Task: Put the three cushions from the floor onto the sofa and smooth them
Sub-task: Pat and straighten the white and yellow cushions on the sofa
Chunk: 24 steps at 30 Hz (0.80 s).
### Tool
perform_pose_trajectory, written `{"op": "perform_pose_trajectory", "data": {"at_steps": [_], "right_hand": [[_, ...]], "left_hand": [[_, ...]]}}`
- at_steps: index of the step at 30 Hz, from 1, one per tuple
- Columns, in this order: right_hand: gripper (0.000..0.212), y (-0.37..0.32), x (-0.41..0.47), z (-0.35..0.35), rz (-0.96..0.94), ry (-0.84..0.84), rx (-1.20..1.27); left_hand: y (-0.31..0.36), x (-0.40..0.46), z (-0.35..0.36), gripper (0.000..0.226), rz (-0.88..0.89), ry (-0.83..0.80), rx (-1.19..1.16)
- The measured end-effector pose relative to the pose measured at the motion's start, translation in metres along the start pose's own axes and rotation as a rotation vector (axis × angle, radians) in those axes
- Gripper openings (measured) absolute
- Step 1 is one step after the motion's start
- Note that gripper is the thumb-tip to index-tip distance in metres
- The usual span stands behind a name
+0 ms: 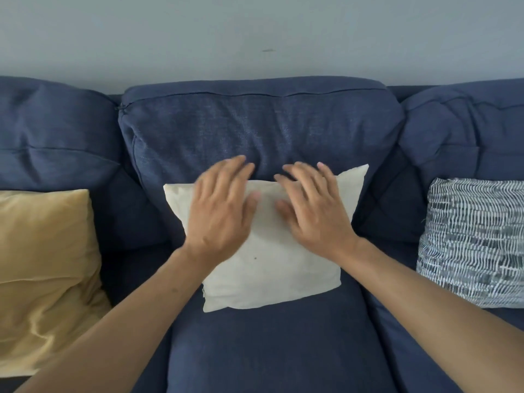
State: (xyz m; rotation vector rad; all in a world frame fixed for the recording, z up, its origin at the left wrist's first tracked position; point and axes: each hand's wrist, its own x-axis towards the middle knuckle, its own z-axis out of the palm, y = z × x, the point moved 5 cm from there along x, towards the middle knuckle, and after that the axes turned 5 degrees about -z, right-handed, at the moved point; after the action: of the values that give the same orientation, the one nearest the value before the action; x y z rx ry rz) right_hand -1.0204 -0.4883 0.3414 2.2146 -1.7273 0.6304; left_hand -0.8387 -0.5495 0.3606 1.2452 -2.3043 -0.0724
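Note:
A cream cushion (266, 268) leans against the middle backrest of the dark blue sofa (263, 350). My left hand (219, 211) and my right hand (314, 211) lie flat on its upper half, fingers spread, holding nothing; both are a little blurred. A yellow cushion (45, 268) rests on the left seat. On the right seat stands a cushion with a blue and white dashed pattern (473, 242), leaning on the backrest.
The sofa's back cushions (255, 129) stand against a pale grey wall (255, 32). A bare stretch of the middle seat lies in front of the cream cushion.

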Motion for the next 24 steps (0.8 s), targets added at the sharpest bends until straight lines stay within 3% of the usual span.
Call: {"op": "perform_pose_trajectory", "data": {"at_steps": [3, 9, 15, 24], "right_hand": [[0.059, -0.013, -0.019, 0.018, -0.067, -0.219, 0.027], [0.077, 0.039, -0.038, 0.025, 0.141, -0.401, -0.089], [0.077, 0.043, -0.036, -0.005, 0.324, -0.371, -0.145], [0.074, -0.087, 0.001, -0.008, 0.273, -0.317, -0.063]], "left_hand": [[0.026, -0.016, 0.024, 0.062, 0.188, -0.174, 0.021], [-0.043, -0.029, 0.041, 0.082, 0.062, -0.406, 0.3], [-0.095, -0.05, 0.003, 0.085, -0.14, -0.377, 0.354], [-0.142, -0.106, -0.078, 0.079, -0.241, -0.282, 0.219]]}}
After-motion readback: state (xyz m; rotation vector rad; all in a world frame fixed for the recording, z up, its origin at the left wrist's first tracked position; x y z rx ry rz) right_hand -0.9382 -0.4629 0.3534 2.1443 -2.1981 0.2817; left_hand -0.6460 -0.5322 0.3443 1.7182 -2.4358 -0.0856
